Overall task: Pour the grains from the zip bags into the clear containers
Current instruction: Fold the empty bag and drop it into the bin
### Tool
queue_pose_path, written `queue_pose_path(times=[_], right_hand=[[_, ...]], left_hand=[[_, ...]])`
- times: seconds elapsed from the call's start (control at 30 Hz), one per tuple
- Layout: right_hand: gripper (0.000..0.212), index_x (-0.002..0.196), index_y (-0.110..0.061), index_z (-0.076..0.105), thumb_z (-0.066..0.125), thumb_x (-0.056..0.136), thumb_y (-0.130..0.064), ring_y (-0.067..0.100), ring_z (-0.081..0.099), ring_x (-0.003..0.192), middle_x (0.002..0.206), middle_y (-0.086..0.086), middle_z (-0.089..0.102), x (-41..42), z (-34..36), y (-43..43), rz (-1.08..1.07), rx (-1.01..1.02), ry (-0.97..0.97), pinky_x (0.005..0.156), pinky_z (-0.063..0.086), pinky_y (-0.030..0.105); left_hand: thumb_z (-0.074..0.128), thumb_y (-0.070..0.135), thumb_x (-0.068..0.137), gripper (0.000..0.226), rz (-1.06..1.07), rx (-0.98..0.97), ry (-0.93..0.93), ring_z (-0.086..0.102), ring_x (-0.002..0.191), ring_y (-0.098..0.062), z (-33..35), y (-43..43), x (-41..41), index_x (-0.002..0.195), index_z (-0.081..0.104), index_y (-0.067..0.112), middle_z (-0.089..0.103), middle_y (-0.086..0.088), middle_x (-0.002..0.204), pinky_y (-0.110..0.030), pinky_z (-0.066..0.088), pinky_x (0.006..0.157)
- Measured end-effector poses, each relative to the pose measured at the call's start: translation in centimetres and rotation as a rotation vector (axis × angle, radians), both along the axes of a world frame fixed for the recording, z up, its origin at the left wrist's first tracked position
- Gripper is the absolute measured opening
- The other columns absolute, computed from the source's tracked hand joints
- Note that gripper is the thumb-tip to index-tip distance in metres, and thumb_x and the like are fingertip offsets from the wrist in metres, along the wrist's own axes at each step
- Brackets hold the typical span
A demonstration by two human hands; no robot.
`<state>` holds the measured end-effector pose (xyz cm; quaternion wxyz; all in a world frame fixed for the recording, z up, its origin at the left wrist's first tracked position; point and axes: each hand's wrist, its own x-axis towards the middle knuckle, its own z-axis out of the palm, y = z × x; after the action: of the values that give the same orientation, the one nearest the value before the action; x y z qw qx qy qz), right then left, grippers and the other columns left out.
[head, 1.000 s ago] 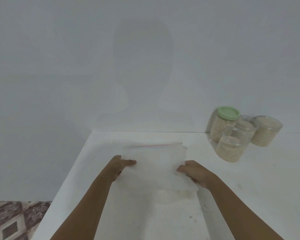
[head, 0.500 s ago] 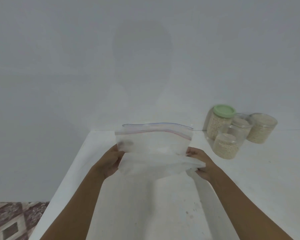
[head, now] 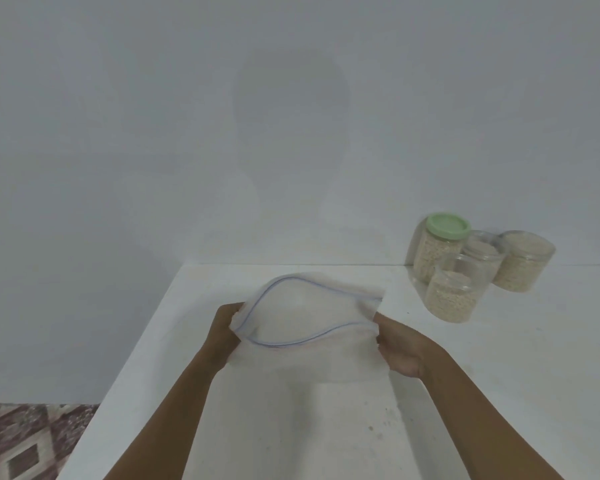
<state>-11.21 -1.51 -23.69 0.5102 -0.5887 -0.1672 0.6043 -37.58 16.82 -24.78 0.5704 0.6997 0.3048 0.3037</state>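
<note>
A clear zip bag [head: 309, 355] hangs over the white table [head: 499, 393], its blue-lined mouth spread wide towards me; I see no grains inside. My left hand [head: 224, 332] grips the bag's left edge and my right hand [head: 400, 351] grips its right edge. Several clear containers of pale grains stand at the back right: one with a green lid [head: 437, 247], a lidless one in front [head: 452, 294], one behind it [head: 482, 252] and a wider one [head: 520, 261] at the far right.
A plain grey wall [head: 291, 116] rises behind the table. The table's left edge runs diagonally; beyond it lies a patterned floor [head: 25, 441].
The bag was lifted from lying flat on the table, held upright with its mouth nearly shut, and now its mouth is pulled wide and tipped towards me. Both hands kept their hold.
</note>
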Motion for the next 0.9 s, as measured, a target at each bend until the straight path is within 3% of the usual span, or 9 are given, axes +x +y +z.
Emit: queue_pose_path(times=[0.07, 0.17, 0.27, 0.33, 0.43, 0.57, 0.73, 0.83, 0.9], right_hand=[[0.015, 0.106, -0.012, 0.071, 0.071, 0.094, -0.020, 0.025, 0.074, 0.087, 0.101, 0.010, 0.076, 0.0, -0.2, -0.1, 0.033, 0.004, -0.069, 0.072, 0.060, 0.032], [0.020, 0.109, -0.014, 0.059, 0.059, 0.098, 0.003, 0.023, 0.065, 0.075, 0.108, 0.015, 0.063, 0.6, -0.1, -0.4, -0.089, 0.081, -0.071, 0.056, 0.057, 0.026], [0.040, 0.129, -0.017, 0.056, 0.057, 0.097, 0.006, 0.021, 0.071, 0.072, 0.115, 0.015, 0.063, 0.6, 0.2, -0.5, -0.194, 0.171, 0.005, 0.056, 0.060, 0.029], [0.047, 0.133, -0.021, 0.057, 0.062, 0.094, 0.006, 0.025, 0.073, 0.081, 0.120, 0.014, 0.067, 0.3, 0.6, -0.5, -0.245, 0.162, 0.003, 0.059, 0.061, 0.032], [0.054, 0.134, -0.029, 0.058, 0.063, 0.094, 0.006, 0.028, 0.074, 0.092, 0.123, 0.014, 0.070, 0.2, 0.8, -1.0, -0.250, 0.144, -0.038, 0.063, 0.062, 0.035], [0.051, 0.136, -0.037, 0.056, 0.061, 0.098, -0.004, 0.030, 0.070, 0.108, 0.125, 0.011, 0.071, 0.1, 1.0, -2.3, -0.223, 0.181, -0.034, 0.079, 0.062, 0.043], [0.043, 0.138, -0.020, 0.059, 0.061, 0.096, -0.011, 0.032, 0.070, 0.113, 0.129, 0.014, 0.070, -0.5, 0.9, -3.2, -0.253, 0.326, 0.137, 0.083, 0.063, 0.041], [0.021, 0.117, -0.007, 0.067, 0.056, 0.101, -0.014, 0.017, 0.078, 0.084, 0.097, 0.009, 0.079, -1.6, 1.8, -3.4, -0.219, 0.321, 0.078, 0.067, 0.061, 0.025], [0.020, 0.101, -0.005, 0.074, 0.076, 0.089, -0.021, 0.015, 0.076, 0.071, 0.084, 0.008, 0.078, -2.4, 2.4, -3.6, -0.214, 0.366, 0.054, 0.060, 0.059, 0.024]], left_hand=[[0.077, 0.022, 0.076, 0.015, 0.079, -0.153, -0.063, 0.064, 0.057, -0.013, 1.2, -0.7, 0.1, 0.079, 0.067, 0.012, 0.068, 0.004, 0.064, -0.025, 0.049, 0.055], [0.044, 0.012, 0.102, 0.030, 0.158, -0.472, -0.138, 0.065, 0.053, -0.015, 1.8, -0.8, 0.3, 0.080, 0.064, 0.010, 0.067, -0.005, 0.074, -0.027, 0.047, 0.050], [0.034, 0.059, 0.103, 0.067, 0.053, -0.648, -0.174, 0.067, 0.059, -0.019, 1.8, -0.1, -0.1, 0.081, 0.073, 0.010, 0.067, -0.005, 0.076, -0.034, 0.044, 0.058], [0.053, 0.078, 0.084, 0.068, -0.097, -0.716, -0.201, 0.072, 0.071, -0.018, 2.0, 0.1, -0.2, 0.090, 0.077, 0.014, 0.073, -0.004, 0.086, -0.033, 0.054, 0.063], [0.099, 0.047, 0.054, 0.080, -0.231, -0.699, -0.059, 0.070, 0.090, -0.024, 1.5, 0.4, -0.2, 0.114, 0.059, 0.012, 0.067, -0.020, 0.112, -0.036, 0.058, 0.074], [0.083, -0.009, 0.065, 0.087, -0.083, -0.565, -0.071, 0.072, 0.085, -0.026, 1.2, -0.4, -0.1, 0.135, 0.040, 0.020, 0.071, -0.015, 0.101, -0.035, 0.063, 0.069], [0.071, -0.006, 0.081, 0.066, -0.091, -0.565, -0.258, 0.071, 0.096, -0.021, 1.8, -2.1, 0.8, 0.141, 0.050, 0.009, 0.068, -0.012, 0.118, -0.031, 0.062, 0.078], [0.061, 0.000, 0.088, 0.058, -0.123, -0.556, -0.326, 0.069, 0.108, -0.025, 2.1, -3.5, 2.3, 0.144, 0.049, 0.007, 0.065, -0.014, 0.130, -0.036, 0.060, 0.090], [0.065, 0.005, 0.088, 0.058, -0.133, -0.590, -0.369, 0.069, 0.108, -0.027, 2.2, -4.5, 3.8, 0.145, 0.050, 0.008, 0.067, -0.014, 0.129, -0.039, 0.060, 0.090]])
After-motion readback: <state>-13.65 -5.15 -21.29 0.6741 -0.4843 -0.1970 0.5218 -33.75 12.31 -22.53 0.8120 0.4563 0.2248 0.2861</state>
